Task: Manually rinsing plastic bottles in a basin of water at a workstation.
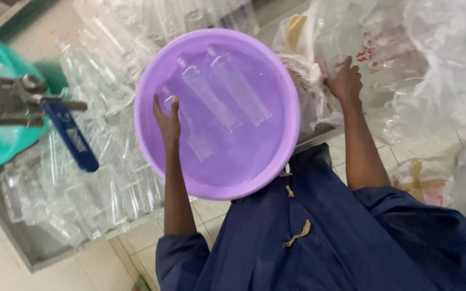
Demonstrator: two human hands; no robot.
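Our left hand [167, 119] inside a purple basin [152, 81] holding clear bottles [207, 97], our right hand [346, 82] gripping a plastic bag [384, 48], bottles piled alongside [82, 178]

Left hand [168, 121] is reaching forward, arm nearly straight, forearm bare, dark blue sleeve bunching at the elbow. Fingers are pointing up and away, held close together, thumb sitting slightly apart, palm facing down; whether the grip is closing on anything is not showing. Right hand [345, 82] is stretching further out and to the right, forearm bare, wrist bending slightly, fingers curling forward and downward, knuckles facing the camera, fingertips hiding from view.
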